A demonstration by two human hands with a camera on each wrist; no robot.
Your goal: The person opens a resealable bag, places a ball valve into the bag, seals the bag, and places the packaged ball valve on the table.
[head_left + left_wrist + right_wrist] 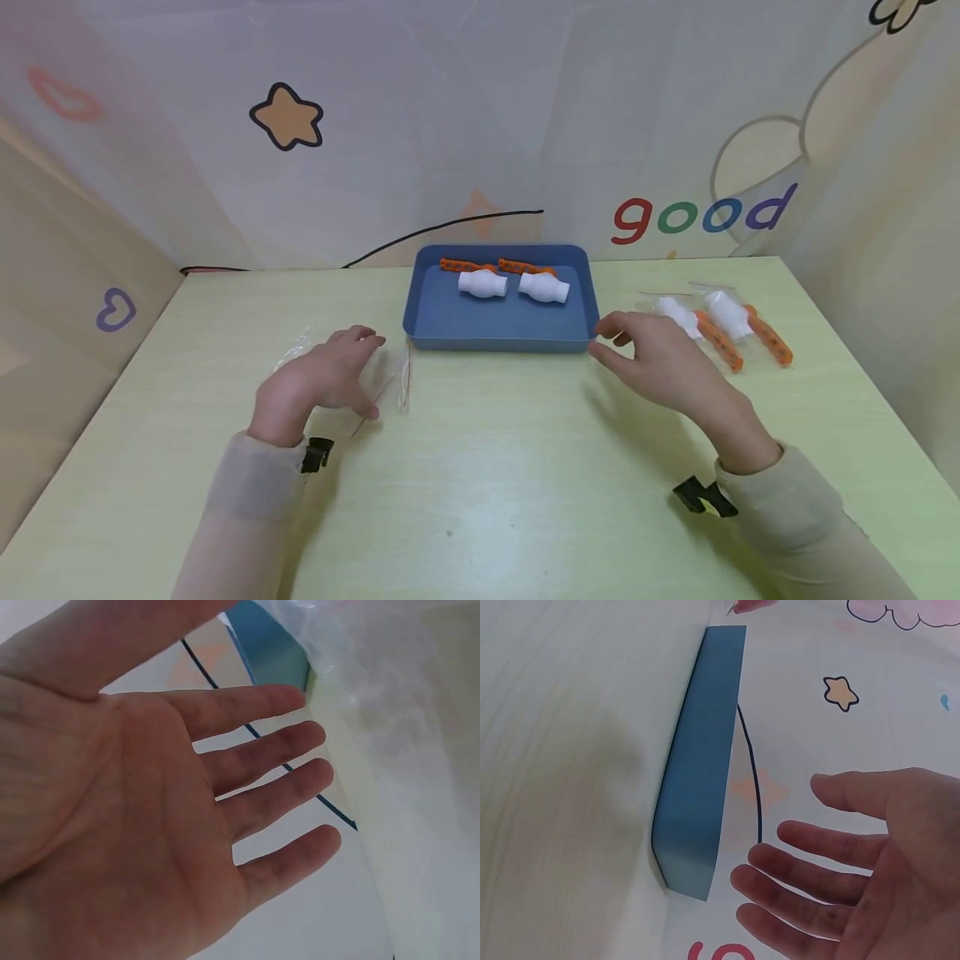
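Note:
My left hand [322, 379] is over thin clear plastic bags [405, 379] on the left of the table; its fingers are spread in the left wrist view, with nothing in the palm [150, 817]. Beside the front right corner of a blue tray [502, 343], my right hand [663, 358] hovers with loosely bent fingers and holds nothing. Inside the tray lie two white bulb-shaped pieces with ribbed ends, a left one [482, 284] and a right one [543, 288]. Behind them are two orange strips with dark holes, a left one [467, 266] and a right one [525, 267].
Right of the tray, two clear bags lie side by side, each with a white piece [727, 315] and an orange strip [768, 337] in it. A printed curtain [450, 125] hangs along the back edge of the pale table [487, 492].

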